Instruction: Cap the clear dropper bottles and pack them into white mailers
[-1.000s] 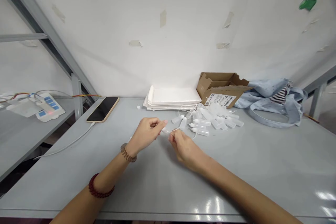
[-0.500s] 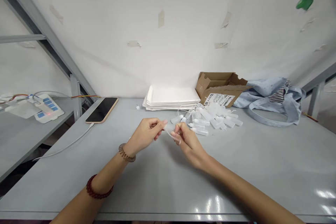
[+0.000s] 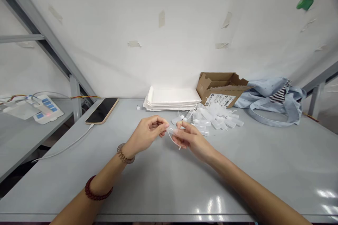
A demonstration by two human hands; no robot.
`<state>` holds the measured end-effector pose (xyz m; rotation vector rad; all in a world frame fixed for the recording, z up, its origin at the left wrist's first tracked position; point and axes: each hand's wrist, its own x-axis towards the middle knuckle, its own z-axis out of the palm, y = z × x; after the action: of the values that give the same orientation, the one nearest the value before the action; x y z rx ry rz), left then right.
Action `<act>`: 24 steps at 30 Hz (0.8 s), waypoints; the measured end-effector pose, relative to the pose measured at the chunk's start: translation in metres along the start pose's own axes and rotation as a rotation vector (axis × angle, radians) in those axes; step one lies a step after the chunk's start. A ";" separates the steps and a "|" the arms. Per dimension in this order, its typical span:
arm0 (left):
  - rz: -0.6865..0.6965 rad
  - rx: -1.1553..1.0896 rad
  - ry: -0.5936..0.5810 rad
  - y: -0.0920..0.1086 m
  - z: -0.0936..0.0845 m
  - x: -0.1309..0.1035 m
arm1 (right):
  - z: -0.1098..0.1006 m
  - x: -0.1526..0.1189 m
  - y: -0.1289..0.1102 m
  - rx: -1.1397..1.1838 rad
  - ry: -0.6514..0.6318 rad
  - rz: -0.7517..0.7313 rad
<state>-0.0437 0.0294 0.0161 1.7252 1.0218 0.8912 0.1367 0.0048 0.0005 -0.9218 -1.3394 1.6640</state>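
Observation:
In the middle of the table, my right hand [image 3: 190,136] pinches a small clear plastic bottle [image 3: 171,131] between thumb and fingers. The bottle's left end points at my left hand [image 3: 151,129], whose thumb and forefinger are pressed together at that end. From there a thin white cord [image 3: 173,141] curves down and hangs below the right fingers. Exactly what sits inside the left fingertips is partly hidden. Just behind the right hand lies a pile of similar small translucent bottles [image 3: 216,116], some with thin white cords.
Behind the pile stands an open cardboard box [image 3: 219,89], beside a stack of white padded envelopes [image 3: 174,96]. A light blue cloth bag [image 3: 274,107] lies at right. At left are a phone [image 3: 102,110] with its charging cable [image 3: 71,146] and a small white cap [image 3: 138,107].
The right hand has shifted slightly right, and a clear bottle now shows in its fingers. The cord, earlier stretched between both hands, now hangs in a curve below them.

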 end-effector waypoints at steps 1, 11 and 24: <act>-0.033 -0.005 0.017 0.000 0.001 0.000 | -0.001 0.000 0.001 -0.170 0.048 -0.082; -0.153 -0.086 0.169 -0.006 0.008 0.001 | -0.019 0.006 0.017 -1.093 0.272 -0.608; -0.087 0.418 0.519 -0.037 -0.046 0.020 | -0.091 0.016 -0.010 -1.339 0.862 -0.371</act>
<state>-0.0857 0.0723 -0.0017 1.8039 1.7115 1.1619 0.2128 0.0573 -0.0063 -1.6723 -1.7009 -0.1855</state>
